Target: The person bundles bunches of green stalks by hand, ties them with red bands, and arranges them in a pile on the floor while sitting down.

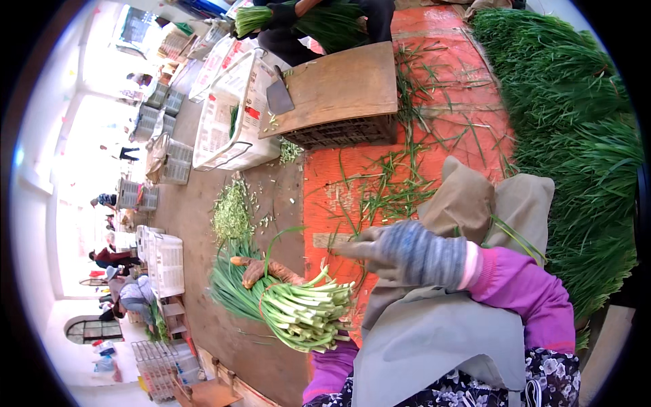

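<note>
My left hand (269,272), in a soiled brown glove, grips a thick bundle of garlic chives (305,310) with a red band around it. The pale cut ends point right, towards my lap; the green leaves trail to the left over the floor. My right hand (376,252), in a worn glove under a grey-blue striped knitted cuff, is held over the edge of the orange sheet (457,119), beside my knee; its fingers point left, and nothing clear shows in them. Loose green leaves (396,188) lie scattered on the sheet above this hand.
A wooden board (341,86) on a dark crate bears a cleaver (278,96). Beside it stands a white plastic basket (239,112). Pale trimmings (231,211) heap on the floor. A large chive pile (569,127) lines the right. A co-worker's gloved hand (284,15) holds chives at the top.
</note>
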The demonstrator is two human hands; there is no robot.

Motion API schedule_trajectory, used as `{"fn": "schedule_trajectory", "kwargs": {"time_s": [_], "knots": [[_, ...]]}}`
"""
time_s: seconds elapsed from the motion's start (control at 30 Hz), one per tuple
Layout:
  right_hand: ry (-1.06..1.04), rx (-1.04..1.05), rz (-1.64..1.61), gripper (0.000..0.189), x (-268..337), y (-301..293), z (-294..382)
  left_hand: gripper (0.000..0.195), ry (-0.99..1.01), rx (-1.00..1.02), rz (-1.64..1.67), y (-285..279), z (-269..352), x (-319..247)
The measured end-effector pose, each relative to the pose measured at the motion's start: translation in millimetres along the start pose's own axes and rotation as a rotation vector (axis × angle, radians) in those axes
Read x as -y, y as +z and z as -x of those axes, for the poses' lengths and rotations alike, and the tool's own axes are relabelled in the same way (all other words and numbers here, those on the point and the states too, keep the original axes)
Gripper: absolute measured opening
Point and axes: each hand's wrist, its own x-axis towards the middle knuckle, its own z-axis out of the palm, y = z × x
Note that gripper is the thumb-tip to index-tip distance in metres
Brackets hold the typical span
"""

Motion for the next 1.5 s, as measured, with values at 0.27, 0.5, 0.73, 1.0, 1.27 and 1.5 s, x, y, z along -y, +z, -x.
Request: {"fn": "schedule_trajectory", "kwargs": {"time_s": [0.27, 0.5, 0.73, 1.0, 1.27, 1.5], "knots": [[-0.039, 0.516, 0.137, 0.024, 5.6, 2.6, -28.2, 0.06, -0.066, -0.203, 0.01, 3.8, 11.1, -5.3], [0.269, 0.613, 0.333, 0.033, -40.1, -22.2, 7.6, 0.052, -0.41, -0.205, -0.483, -8.1, 2.1, -61.3], [0.041, 0.176, 0.06, 0.056, 1.9, -3.6, 5.3, 0.055, -0.361, -0.265, -0.539, -15.4, 0.0, -47.0], [0.266, -0.096, -0.105, 0.044, -29.7, -21.5, 29.9, 0.057, -0.393, -0.434, -0.848, -21.1, -38.9, -16.3], [0.329, -0.569, -0.644, 0.034, -51.6, -60.0, 97.0, 0.06, -0.698, -0.435, -1.095, -71.1, -126.4, 112.9], [0.475, -0.856, -0.593, 0.035, -28.1, -123.0, 178.4, 0.063, -1.179, -0.361, -1.166, -165.1, -166.6, 302.8]]}}
